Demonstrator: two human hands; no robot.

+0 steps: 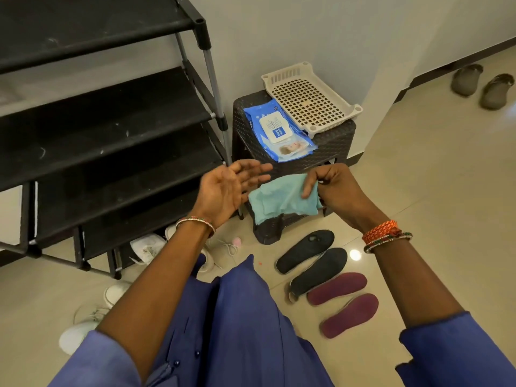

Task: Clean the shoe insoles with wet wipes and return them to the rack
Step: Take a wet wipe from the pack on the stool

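My right hand [332, 188] pinches a light blue cloth [279, 198] that hangs in front of a dark woven stool [329, 141]. My left hand [229, 188] is held palm up beside the cloth, fingers straight, holding nothing. A blue wet wipes pack [279, 129] lies on the stool with its lid closed. On the floor below my right arm lie two black insoles [305, 251] [318, 270] and two maroon insoles [337, 287] [350, 315], side by side. The black shoe rack [106, 129] stands at the left.
A cream perforated tray [310, 99] rests on the stool against the wall. White shoes [148, 247] sit under the rack's lowest shelf and another white shoe [81, 331] on the floor at lower left. A pair of grey slippers [481, 85] lies far right.
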